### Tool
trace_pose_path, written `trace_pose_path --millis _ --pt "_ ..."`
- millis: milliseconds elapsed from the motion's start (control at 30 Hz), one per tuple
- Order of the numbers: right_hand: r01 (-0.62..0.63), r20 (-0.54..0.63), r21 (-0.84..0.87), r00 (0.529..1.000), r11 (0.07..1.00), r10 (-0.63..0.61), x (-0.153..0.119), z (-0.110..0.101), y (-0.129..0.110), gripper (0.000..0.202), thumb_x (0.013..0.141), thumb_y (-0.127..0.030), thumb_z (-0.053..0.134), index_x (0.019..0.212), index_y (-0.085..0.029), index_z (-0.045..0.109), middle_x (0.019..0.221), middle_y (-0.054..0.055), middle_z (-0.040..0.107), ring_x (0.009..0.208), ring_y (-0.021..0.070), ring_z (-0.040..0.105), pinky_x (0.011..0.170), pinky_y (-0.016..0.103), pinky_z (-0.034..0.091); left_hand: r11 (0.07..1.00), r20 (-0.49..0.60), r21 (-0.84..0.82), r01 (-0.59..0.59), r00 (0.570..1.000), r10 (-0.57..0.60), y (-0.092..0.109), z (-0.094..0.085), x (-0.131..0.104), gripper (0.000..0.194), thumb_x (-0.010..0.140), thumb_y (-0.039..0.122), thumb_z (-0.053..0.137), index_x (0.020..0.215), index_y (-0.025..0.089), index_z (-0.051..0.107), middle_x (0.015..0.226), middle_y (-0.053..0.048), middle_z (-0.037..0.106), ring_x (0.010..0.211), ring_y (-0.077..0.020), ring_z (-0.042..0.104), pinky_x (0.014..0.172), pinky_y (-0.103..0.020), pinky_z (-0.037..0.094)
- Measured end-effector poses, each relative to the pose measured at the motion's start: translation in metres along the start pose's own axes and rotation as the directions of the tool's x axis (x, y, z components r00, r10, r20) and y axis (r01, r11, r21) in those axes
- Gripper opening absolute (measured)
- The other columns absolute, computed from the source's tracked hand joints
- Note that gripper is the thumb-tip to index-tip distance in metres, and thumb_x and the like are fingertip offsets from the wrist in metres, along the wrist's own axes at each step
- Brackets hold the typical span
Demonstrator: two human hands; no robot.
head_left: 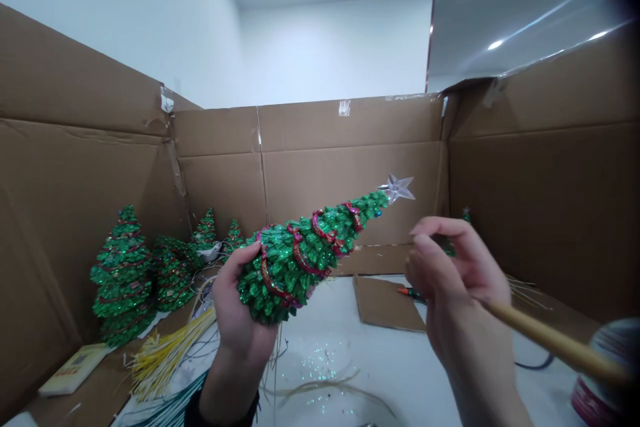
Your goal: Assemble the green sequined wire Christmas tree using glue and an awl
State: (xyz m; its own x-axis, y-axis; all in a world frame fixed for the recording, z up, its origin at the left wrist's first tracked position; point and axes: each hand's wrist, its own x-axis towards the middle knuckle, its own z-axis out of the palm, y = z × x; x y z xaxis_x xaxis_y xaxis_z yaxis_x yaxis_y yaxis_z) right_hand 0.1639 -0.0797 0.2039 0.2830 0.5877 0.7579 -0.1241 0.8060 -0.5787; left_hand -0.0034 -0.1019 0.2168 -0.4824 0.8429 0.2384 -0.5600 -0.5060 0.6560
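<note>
My left hand (245, 320) is wrapped round the base of a green glittered Christmas tree figure (295, 260), tilted so its top points up and to the right. Red glitter garlands wind round it, and a clear star (399, 188) sits on its tip. To the right of the star, my right hand (455, 280) is closed with its fingertips pinched. A slim wooden handle (545, 330) runs back from this hand to the lower right. The working end of that tool is hidden by the fingers. My right hand is apart from the tree.
Cardboard walls (350, 173) enclose the white table (330, 360), which has scattered glitter on it. Several decorated trees (125, 273) stand at left, near bundles of yellow strands (173, 353) and green strands (175, 403). A cardboard piece (385, 307) lies behind my right hand; a jar (613, 367) stands at right.
</note>
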Motion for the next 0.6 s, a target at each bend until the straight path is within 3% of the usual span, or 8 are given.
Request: trace_pose_path --millis 167,267,300,367,433,467,533,600 --pt "-0.296 0.036 0.043 0.955 0.954 0.294 0.016 -0.039 0.056 0.028 0.083 -0.048 0.047 0.077 -0.02 0.05 0.051 -0.009 0.025 0.04 0.0072 0.023 0.036 0.02 0.018 0.948 0.091 0.164 0.272 0.953 -0.289 -0.016 -0.028 0.03 0.007 0.063 0.022 0.067 0.067 0.016 0.065 0.058 -0.001 0.064 0.049 -0.015 0.06 0.047 -0.025 0.05" --pt "-0.423 -0.138 0.062 0.893 0.904 0.428 0.008 -0.056 0.1 0.039 0.079 -0.055 0.05 0.063 -0.018 0.047 0.052 -0.006 0.033 0.044 0.0076 0.029 0.04 0.021 0.024 0.815 0.09 0.382 0.436 0.86 -0.503 -0.042 -0.055 0.05 0.014 0.064 0.028 0.068 0.062 0.016 0.062 0.055 -0.004 0.061 0.042 -0.0147 0.055 0.039 -0.025 0.047" --pt "-0.471 -0.129 0.079 0.869 0.878 0.478 0.002 -0.058 0.113 0.042 0.076 -0.057 0.052 0.062 -0.018 0.047 0.053 -0.006 0.033 0.044 0.0077 0.029 0.042 0.022 0.026 0.765 0.081 0.448 0.463 0.831 -0.551 -0.052 -0.064 0.056 0.015 0.063 0.03 0.068 0.063 0.016 0.062 0.055 -0.004 0.061 0.041 -0.0147 0.054 0.037 -0.026 0.047" --pt "-0.55 -0.062 0.102 0.828 0.829 0.557 -0.012 -0.056 0.136 0.044 0.073 -0.061 0.055 0.062 -0.019 0.048 0.052 -0.007 0.031 0.045 0.0086 0.029 0.045 0.023 0.028 0.676 0.06 0.536 0.506 0.776 -0.628 -0.071 -0.081 0.067 0.017 0.063 0.031 0.068 0.065 0.016 0.061 0.058 -0.004 0.061 0.043 -0.0157 0.055 0.039 -0.028 0.048" --pt "-0.572 0.013 0.061 0.82 0.818 0.572 -0.028 -0.05 0.154 0.043 0.071 -0.061 0.058 0.065 -0.018 0.055 0.056 -0.005 0.036 0.052 0.0103 0.034 0.051 0.024 0.031 0.52 -0.026 0.616 0.592 0.675 -0.738 -0.088 -0.093 0.078 0.016 0.062 0.031 0.067 0.066 0.016 0.06 0.059 -0.003 0.062 0.046 -0.0178 0.057 0.041 -0.031 0.05" --pt "-0.589 0.048 0.027 0.808 0.808 0.588 -0.036 -0.045 0.161 0.043 0.07 -0.061 0.059 0.067 -0.018 0.059 0.057 -0.004 0.038 0.054 0.0107 0.034 0.052 0.024 0.03 0.472 -0.052 0.641 0.605 0.648 -0.76 -0.095 -0.098 0.083 0.017 0.062 0.031 0.066 0.067 0.016 0.059 0.059 -0.003 0.062 0.046 -0.0178 0.057 0.042 -0.031 0.05" --pt "-0.635 0.144 0.001 0.765 0.773 0.628 -0.053 -0.038 0.171 0.042 0.071 -0.06 0.059 0.072 -0.018 0.064 0.056 -0.004 0.037 0.054 0.0112 0.033 0.053 0.025 0.028 0.429 -0.067 0.674 0.602 0.628 -0.775 -0.107 -0.106 0.089 0.016 0.062 0.03 0.064 0.067 0.016 0.058 0.058 -0.002 0.062 0.047 -0.0172 0.057 0.043 -0.029 0.049" --pt "-0.682 0.258 0.033 0.712 0.731 0.653 -0.067 -0.031 0.175 0.041 0.073 -0.057 0.058 0.077 -0.018 0.065 0.053 -0.005 0.034 0.053 0.0115 0.032 0.054 0.025 0.028 0.426 -0.059 0.697 0.577 0.639 -0.767 -0.116 -0.113 0.091 0.015 0.061 0.03 0.064 0.067 0.017 0.058 0.056 -0.001 0.06 0.045 -0.0154 0.055 0.042 -0.027 0.047"
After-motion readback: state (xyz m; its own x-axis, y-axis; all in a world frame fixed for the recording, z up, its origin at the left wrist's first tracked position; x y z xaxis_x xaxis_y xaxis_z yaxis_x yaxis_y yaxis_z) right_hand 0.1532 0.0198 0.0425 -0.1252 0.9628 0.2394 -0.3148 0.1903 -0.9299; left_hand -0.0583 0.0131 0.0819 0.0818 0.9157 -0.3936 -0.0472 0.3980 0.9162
